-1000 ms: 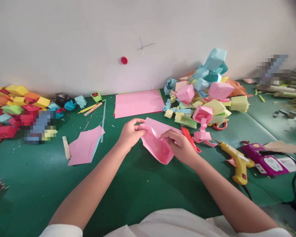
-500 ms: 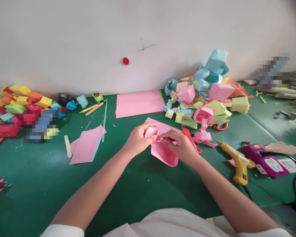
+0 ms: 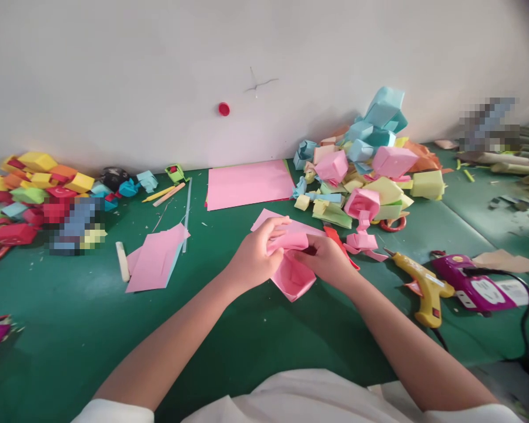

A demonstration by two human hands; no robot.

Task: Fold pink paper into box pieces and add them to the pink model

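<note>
Between my hands is a pink folded paper box, its hollow side turned toward me and its upper flap bent over. My left hand grips the flap's left side, thumb in front and fingers behind. My right hand pinches the right edge of the same paper; its fingertips are partly hidden by the flap. Just behind my hands a flat pink sheet lies on the table. Close to my right hand is a red-handled tool, mostly hidden.
Pink sheets lie by the wall, more pink paper at left beside a glue stick. Folded paper pieces are heaped right and left. A yellow glue gun and purple power strip sit at right.
The upper flap has been spread and rolled over into a wider curve. My left hand has shifted slightly right, and my right hand now holds the flap's right edge.
</note>
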